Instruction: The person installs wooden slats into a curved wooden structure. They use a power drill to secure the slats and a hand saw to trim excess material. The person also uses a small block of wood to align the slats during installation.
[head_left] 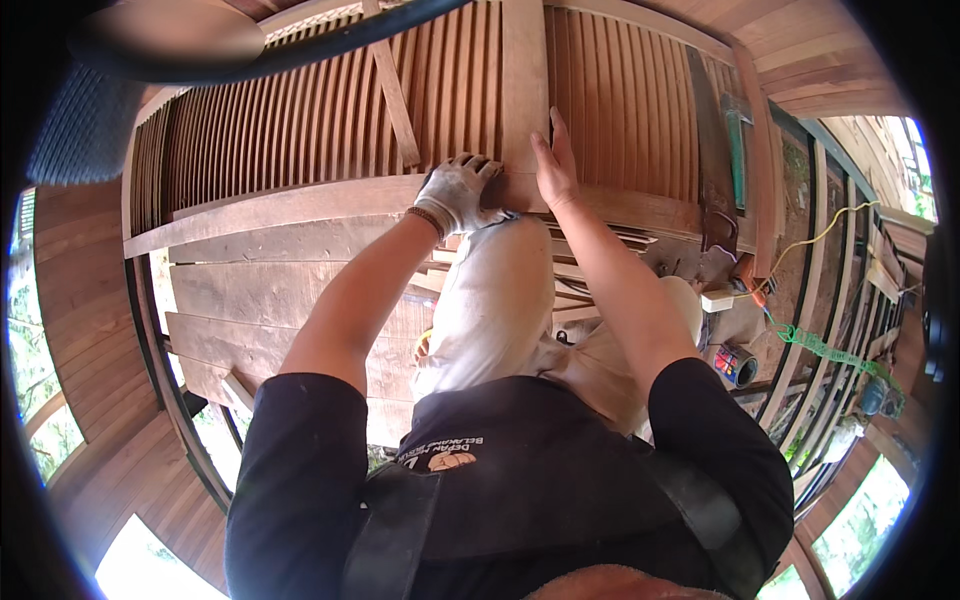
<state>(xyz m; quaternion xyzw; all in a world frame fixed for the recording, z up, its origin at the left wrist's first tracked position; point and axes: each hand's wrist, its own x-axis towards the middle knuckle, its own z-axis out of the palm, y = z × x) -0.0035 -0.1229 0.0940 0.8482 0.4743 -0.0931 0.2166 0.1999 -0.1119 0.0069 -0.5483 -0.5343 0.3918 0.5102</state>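
A large louvered wooden panel (340,200) with a pale frame and many slats lies across in front of me. My left hand (458,196), in a grey-white work glove, grips the panel's near rail, fingers bent over the top and thumb toward the near edge. A small dark thing shows by that thumb, too little to name. My bare right hand (556,168) is open, fingers straight and together, thumb apart, its edge against the wide middle upright (524,90). Under the rail, between my arms, is my knee in pale trousers.
A loose wood strip (394,92) lies slanted over the slats. On the right rests what looks like a handsaw (716,190). Nearer are an open can (735,365), a yellow cord (805,242), green tangled string (825,345) and a whitish block (717,300). Planks (300,290) lie below the panel.
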